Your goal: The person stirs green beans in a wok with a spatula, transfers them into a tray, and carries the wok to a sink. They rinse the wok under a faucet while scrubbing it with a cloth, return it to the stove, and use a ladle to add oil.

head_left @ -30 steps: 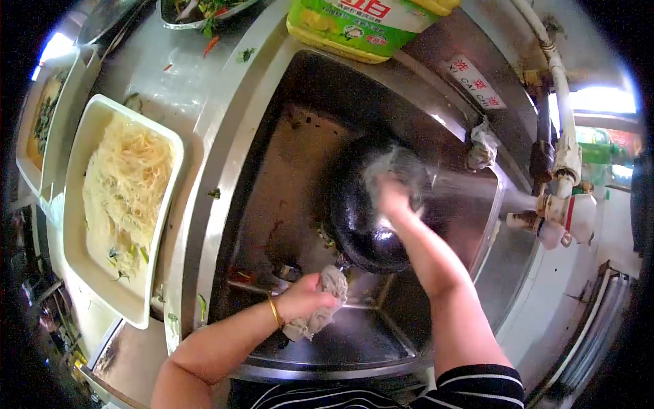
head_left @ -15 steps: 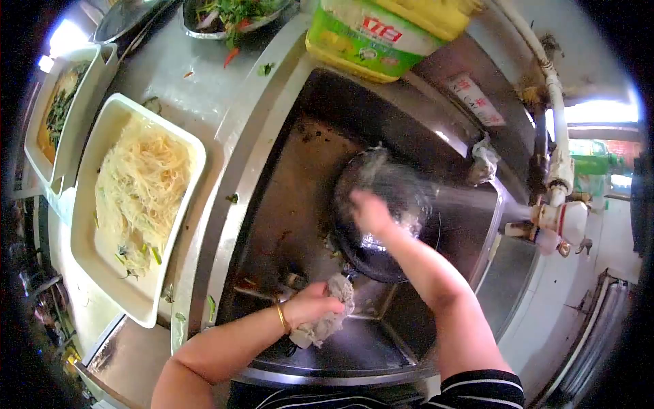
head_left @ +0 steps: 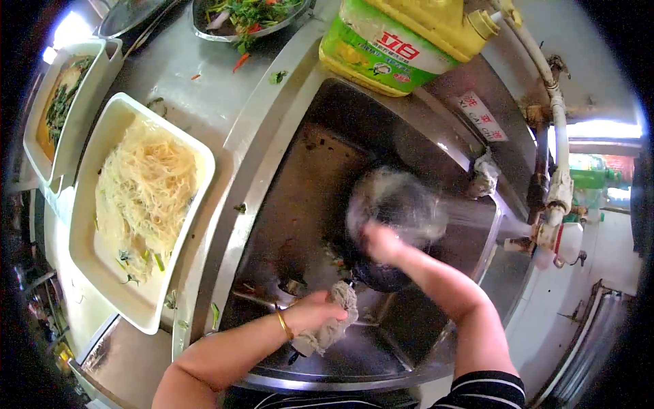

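My left hand [head_left: 313, 313], with a gold bangle at the wrist, grips a bunched grey cloth [head_left: 334, 330] wrapped about the handle of a dark wok. Both ends of that handle show past the cloth. The wok [head_left: 381, 278] sits tilted in the steel sink [head_left: 293, 184]. Inside it is my right hand [head_left: 383, 243], its fingers smeared by motion and splashing water. Whether that hand holds anything cannot be made out. A spray of water [head_left: 470, 213] runs from the tap [head_left: 555, 235] at the right into the wok.
On the left counter stand a white tray of noodles [head_left: 146, 184] and a white container of greens [head_left: 65, 109]. A dish of herb scraps [head_left: 248, 17] is at the top. A yellow-green detergent jug [head_left: 398, 48] stands on the sink's back ledge, and a crumpled rag [head_left: 485, 174] lies right of it.
My right hand has moved within the wok, and the splash there is wider. The whole view has shifted slightly. My left hand keeps its grip on the cloth-wrapped handle.
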The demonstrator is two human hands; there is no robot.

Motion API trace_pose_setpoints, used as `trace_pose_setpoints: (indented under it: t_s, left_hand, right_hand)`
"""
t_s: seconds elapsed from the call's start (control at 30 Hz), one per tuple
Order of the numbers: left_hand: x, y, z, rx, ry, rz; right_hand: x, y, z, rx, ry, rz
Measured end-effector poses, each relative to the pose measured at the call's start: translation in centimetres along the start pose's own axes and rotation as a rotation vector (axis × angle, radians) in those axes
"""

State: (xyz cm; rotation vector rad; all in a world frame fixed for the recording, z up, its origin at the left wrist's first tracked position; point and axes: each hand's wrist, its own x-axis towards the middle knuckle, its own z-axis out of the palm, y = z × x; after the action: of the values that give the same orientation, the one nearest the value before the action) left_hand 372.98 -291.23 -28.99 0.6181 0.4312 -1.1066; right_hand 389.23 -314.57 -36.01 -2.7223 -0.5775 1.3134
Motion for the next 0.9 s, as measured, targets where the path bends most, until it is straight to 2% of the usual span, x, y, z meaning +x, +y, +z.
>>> trace_pose_setpoints:
  t_s: [0.03, 0.07, 0.1, 0.13, 0.17, 0.2, 0.27, 0.33, 0.4, 0.43, 0.47, 0.5, 0.57, 0.63, 0.67, 0.7, 0.73, 0.77, 0.8, 0.83, 0.9]
  left_hand:
    - [-0.1, 0.4, -0.3, 0.065, -0.017, -0.054]
    - [-0.1, 0.1, -0.3, 0.021, -0.025, -0.051]
    - [0.0, -0.5, -0.2, -0.027, -0.031, -0.046]
    - [0.0, -0.6, -0.4, -0.060, -0.034, -0.039]
    - [-1.2, 1.5, 0.3, -0.104, -0.084, -0.090]
    - [-1.0, 1.3, 0.3, -0.091, -0.060, -0.087]
    - [-0.4, 0.7, 0.2, -0.068, -0.008, -0.080]
    - [-0.5, 0.8, 0.3, -0.022, -0.012, -0.041]
    - [-1.0, 0.6, 0.4, -0.012, -0.008, -0.058]
    - [-1.0, 0.9, 0.2, -0.019, -0.003, -0.077]
    - [-1.0, 1.2, 0.0, -0.027, 0.001, -0.093]
    - [-0.9, 1.1, -0.1, -0.025, -0.017, -0.063]
    - [-1.3, 1.4, 0.4, -0.046, -0.017, -0.037]
    - [-1.1, 1.5, 0.3, -0.048, -0.035, -0.041]
    - [-0.5, 0.8, -0.1, -0.053, -0.047, -0.050]
    - [-0.1, 0.4, -0.4, -0.061, -0.053, -0.060]
    - [0.1, 0.4, -0.5, -0.051, -0.038, -0.055]
    - [0.0, 0.2, -0.5, -0.042, -0.020, -0.059]
    - [-0.2, -0.2, -0.6, -0.034, -0.002, -0.071]
    - [1.2, -2.5, -2.5, -0.078, 0.004, -0.150]
    - [0.4, -1.8, -2.1, -0.106, 0.012, -0.146]
  right_hand:
    - [-3.6, -0.4, 1.1, 0.203, -0.031, -0.278]
    - [-4.8, 0.9, 1.6, 0.145, -0.127, -0.313]
    - [-5.4, 4.4, 3.2, 0.102, -0.162, -0.134]
    - [-5.4, 6.4, 2.0, -0.092, -0.144, -0.026]
    - [-3.2, 9.8, 1.2, -0.345, -0.275, 0.114]
    - [-0.2, 11.3, 0.2, -0.282, -0.155, 0.362]
    - [2.6, 8.1, -4.2, -0.262, 0.249, 0.253]
    - [5.9, 3.3, -5.9, 0.684, 0.202, 0.196]
    - [6.4, 0.8, -4.2, 0.135, 0.364, -0.253]
    - [4.9, -0.7, -3.9, 0.104, 0.109, -0.240]
    - [1.9, -2.1, -3.3, 0.003, -0.020, -0.330]
    - [-0.7, -2.0, -1.9, 0.224, -0.194, -0.375]
    - [-3.5, 1.9, -0.2, 0.107, -0.238, -0.345]
    - [-1.7, 10.2, 1.9, -0.295, -0.338, -0.065]
    - [-0.8, 10.2, -0.4, -0.250, -0.134, 0.226]
    - [0.8, 11.6, -1.0, -0.212, 0.166, 0.196]
    - [2.6, 10.2, -3.2, 0.061, 0.425, 0.122]
    - [5.1, 8.9, -4.8, 0.406, 0.430, 0.093]
    - [6.6, 4.6, -5.9, 0.826, 0.617, 0.009]
    - [6.3, 0.5, -7.4, 0.882, 0.425, 0.104]
    - [5.5, -3.1, -5.0, 0.808, 0.146, -0.136]
